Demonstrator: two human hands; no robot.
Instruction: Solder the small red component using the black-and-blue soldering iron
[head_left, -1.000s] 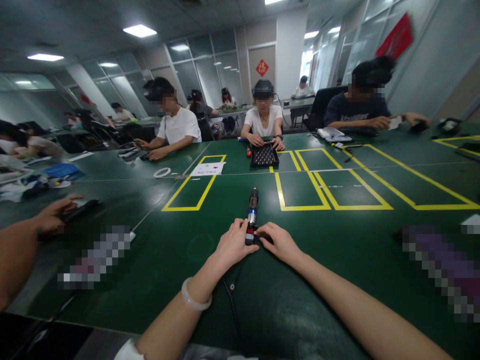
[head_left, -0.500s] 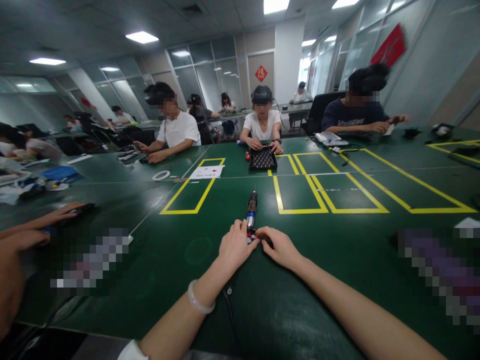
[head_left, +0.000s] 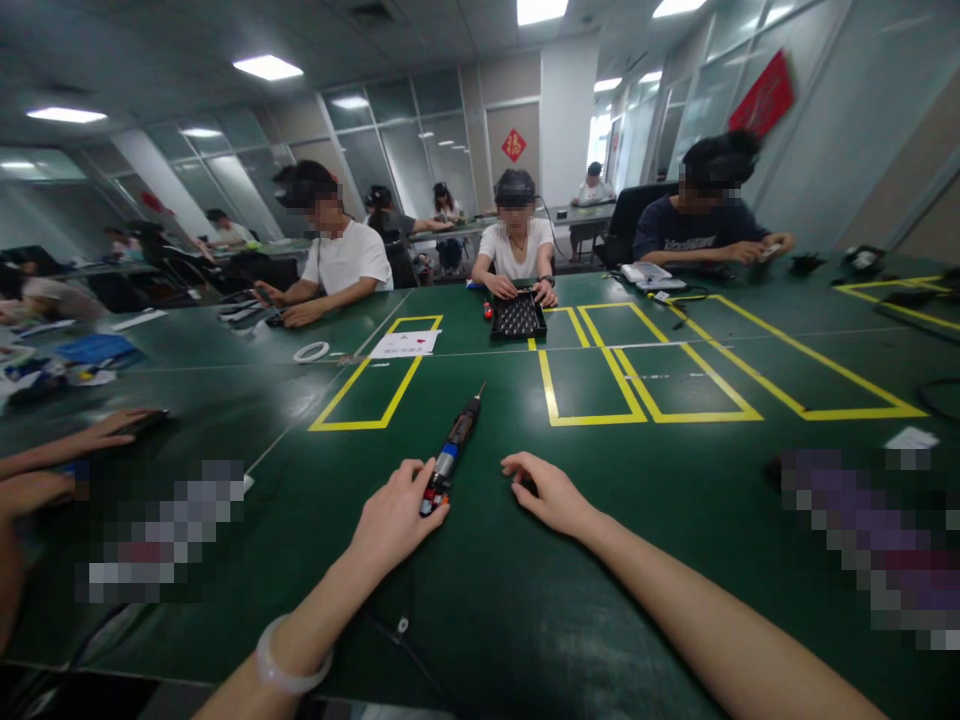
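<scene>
An electric screwdriver (head_left: pixel 459 432), dark with a blue band, silver section and red rear end, lies slanted just over or on the green table, its thin bit pointing away and to the right. Around its rear end are the fingers of my left hand (head_left: pixel 394 512), closed; they hide part of the body. Across a gap to the right rests my right hand (head_left: pixel 553 492), holding nothing, its fingers loosely bent and apart. A black cable (head_left: pixel 411 650) runs on the table below my left forearm.
Yellow tape outlines (head_left: pixel 592 420) mark the table ahead. Across it, a person in white (head_left: pixel 517 245) handles a black tray (head_left: pixel 519 328). A white tape ring (head_left: pixel 311 352) and a paper sheet (head_left: pixel 407 343) lie left of them. Another person's hand (head_left: pixel 124 425) is at the left.
My left hand has moved left and nearer with the screwdriver, which has turned from nearly straight ahead to slanted. My right hand has come apart from it and stays to the right.
</scene>
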